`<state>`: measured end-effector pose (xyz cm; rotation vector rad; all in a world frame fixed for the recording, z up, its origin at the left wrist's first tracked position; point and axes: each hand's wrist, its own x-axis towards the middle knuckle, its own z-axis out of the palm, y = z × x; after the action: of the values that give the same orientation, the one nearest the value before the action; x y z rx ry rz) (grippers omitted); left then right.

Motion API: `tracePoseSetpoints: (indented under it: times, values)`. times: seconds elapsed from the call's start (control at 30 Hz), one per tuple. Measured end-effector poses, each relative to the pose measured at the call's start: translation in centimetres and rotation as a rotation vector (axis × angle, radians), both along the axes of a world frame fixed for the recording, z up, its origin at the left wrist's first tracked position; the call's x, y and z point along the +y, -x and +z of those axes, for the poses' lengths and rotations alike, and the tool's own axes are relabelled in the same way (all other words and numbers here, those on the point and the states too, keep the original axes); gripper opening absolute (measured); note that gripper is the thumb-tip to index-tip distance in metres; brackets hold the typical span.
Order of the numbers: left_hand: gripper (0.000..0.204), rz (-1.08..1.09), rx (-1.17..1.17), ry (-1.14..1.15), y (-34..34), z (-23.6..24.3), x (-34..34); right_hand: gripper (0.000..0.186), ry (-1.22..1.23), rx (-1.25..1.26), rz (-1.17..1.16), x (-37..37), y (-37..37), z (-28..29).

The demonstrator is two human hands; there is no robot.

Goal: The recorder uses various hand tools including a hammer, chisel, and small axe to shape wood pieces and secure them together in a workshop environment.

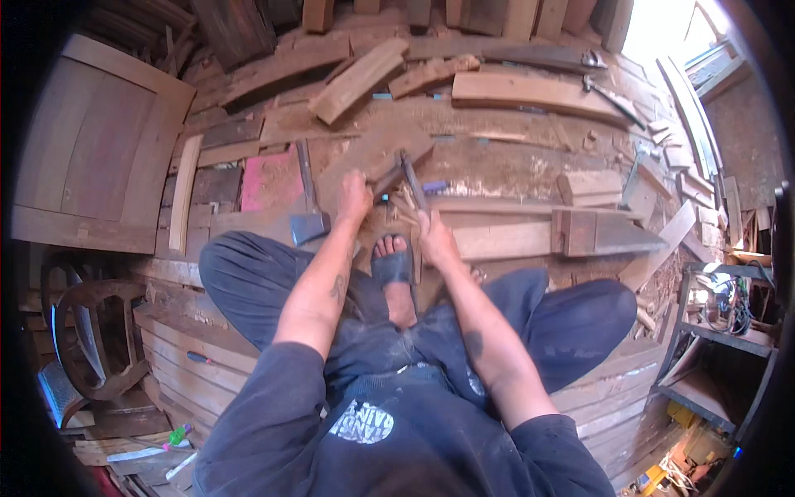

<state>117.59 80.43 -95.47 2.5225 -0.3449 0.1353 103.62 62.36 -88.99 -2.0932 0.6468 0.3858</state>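
Observation:
My left hand (pixel 354 197) is closed at the near left edge of a wooden block (pixel 364 157), gripping it. My right hand (pixel 435 240) is wrapped round the handle of a hammer (pixel 412 180); its head meets the block's near face, though I cannot tell whether it touches. Left of my left hand lies an axe (pixel 309 227), blade toward me. Wood chips (pixel 401 209) are scattered below the block. My sandalled foot (pixel 392 257) rests between my arms.
Planks (pixel 360 83) lie across the far side, with a second hammer (pixel 613 101) at far right. A thick pointed timber (pixel 604 234) lies to the right. A wooden panel (pixel 103 145) stands at left, a pink sheet (pixel 272 180) near the axe, and a metal rack (pixel 719 340) at lower right.

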Motion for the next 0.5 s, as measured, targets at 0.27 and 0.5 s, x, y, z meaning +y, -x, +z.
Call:
tracePoseSetpoints:
  times: [0.27, 0.5]
  values:
    - [0.012, 0.003, 0.069, -0.035, -0.1, -0.2, 0.0, 0.048, -0.106, -0.211, 0.025, -1.4, -0.3, 1.6]
    - [0.012, 0.122, 0.157, 0.035, 1.0, 1.2, 0.0, 0.055, -0.241, -0.810, 0.010, -1.8, -1.9, 6.7]
